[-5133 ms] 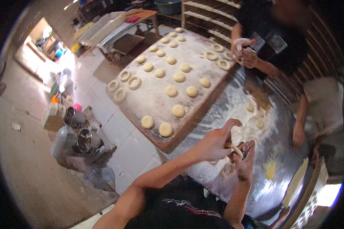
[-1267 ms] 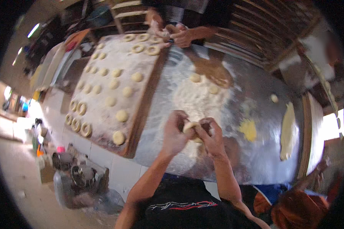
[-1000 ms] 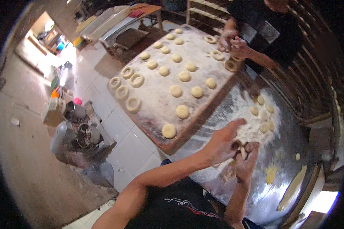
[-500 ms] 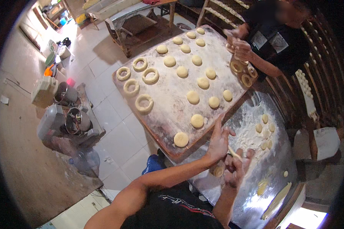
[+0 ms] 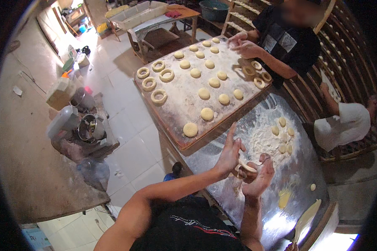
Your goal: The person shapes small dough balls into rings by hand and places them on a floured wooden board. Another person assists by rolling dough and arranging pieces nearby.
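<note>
My left hand [image 5: 231, 151], index finger raised, and my right hand [image 5: 259, 178], fingers curled, hold a pale dough ring [image 5: 248, 167] between them. They are over a steel table [image 5: 306, 159] dusted with a pile of flour [image 5: 262, 138], where several small dough balls [image 5: 282, 122] lie. A floured board [image 5: 171, 117] beside it carries several dough discs [image 5: 206, 113] and several rings [image 5: 158, 96]. A yellow smear [image 5: 284, 197] and a long dough strip [image 5: 306, 219] are at the table's right side.
A co-worker's hands [image 5: 246, 47] are above the board's far edge; another person's arm [image 5: 327, 98] is by a white tray [image 5: 341, 125] at the right. Wooden racks [image 5: 305, 98] line the back right. Metal pots [image 5: 89, 126] stand at left. A side table [image 5: 184, 14] is behind.
My hands, still round the ring, have shifted slightly left. The co-worker's hands moved left along the board. An arm has appeared at the right. More rings and small balls show than five seconds ago.
</note>
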`<state>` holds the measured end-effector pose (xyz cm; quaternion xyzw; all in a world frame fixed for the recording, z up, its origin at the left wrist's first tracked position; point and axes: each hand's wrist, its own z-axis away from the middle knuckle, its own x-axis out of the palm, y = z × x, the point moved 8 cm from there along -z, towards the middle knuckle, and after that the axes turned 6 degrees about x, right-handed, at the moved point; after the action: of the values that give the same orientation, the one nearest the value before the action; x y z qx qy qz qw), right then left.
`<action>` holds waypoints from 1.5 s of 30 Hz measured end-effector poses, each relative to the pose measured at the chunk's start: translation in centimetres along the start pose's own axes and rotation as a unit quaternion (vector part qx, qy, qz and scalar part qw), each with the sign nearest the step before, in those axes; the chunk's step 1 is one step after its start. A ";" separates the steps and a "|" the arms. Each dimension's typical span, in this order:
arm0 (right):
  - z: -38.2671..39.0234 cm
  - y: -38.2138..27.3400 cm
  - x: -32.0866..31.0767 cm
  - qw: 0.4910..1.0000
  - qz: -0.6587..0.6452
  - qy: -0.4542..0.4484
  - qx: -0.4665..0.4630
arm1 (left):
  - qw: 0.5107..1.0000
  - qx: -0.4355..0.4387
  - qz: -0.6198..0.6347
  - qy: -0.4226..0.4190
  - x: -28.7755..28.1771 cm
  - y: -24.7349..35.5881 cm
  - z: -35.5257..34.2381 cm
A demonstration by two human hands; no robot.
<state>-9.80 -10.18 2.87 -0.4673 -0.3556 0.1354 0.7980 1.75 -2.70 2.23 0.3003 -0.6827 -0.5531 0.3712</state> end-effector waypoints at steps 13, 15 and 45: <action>-0.3 2.7 5.0 0.991 0.060 -0.113 0.049 | 0.955 0.286 -0.055 -0.047 -2.3 5.3 0.9; -1.3 3.3 6.3 0.987 0.015 -0.130 0.090 | 0.923 0.368 -0.108 -0.037 -3.5 6.6 0.4; -23.4 2.3 25.8 0.848 0.469 0.027 -0.246 | 0.922 0.164 -0.304 0.179 -29.2 6.2 -21.1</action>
<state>25.05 -9.99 5.04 -0.7631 -0.0937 0.3890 0.5074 35.29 11.34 5.61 0.6435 -0.5622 -0.4571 0.2470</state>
